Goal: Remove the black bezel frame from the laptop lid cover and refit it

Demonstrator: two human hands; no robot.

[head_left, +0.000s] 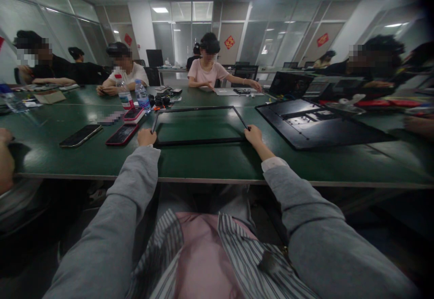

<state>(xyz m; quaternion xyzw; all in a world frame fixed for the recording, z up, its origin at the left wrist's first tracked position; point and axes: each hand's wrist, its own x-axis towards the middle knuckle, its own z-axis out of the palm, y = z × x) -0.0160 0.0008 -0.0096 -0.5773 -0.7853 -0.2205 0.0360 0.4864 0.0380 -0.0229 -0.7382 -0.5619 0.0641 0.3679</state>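
A thin black rectangular frame (203, 142) spans the space between my hands over the green table (210, 165), and the tabletop shows through its opening. My left hand (147, 137) is closed round its left side. Round the right side, my right hand (253, 135) is closed as well. To the right of the frame lies a large black panel (315, 131) with shiny parts on it. Left of my left hand are a phone with a red edge (122, 135) and a dark phone (81, 135).
Two bottles (142, 95) and a red-and-white box (134, 115) stand behind the phones. Black cables (162, 100) lie behind the frame. Several people sit around the table; one across reaches over a light sheet (225, 92). An open laptop (290, 85) stands back right.
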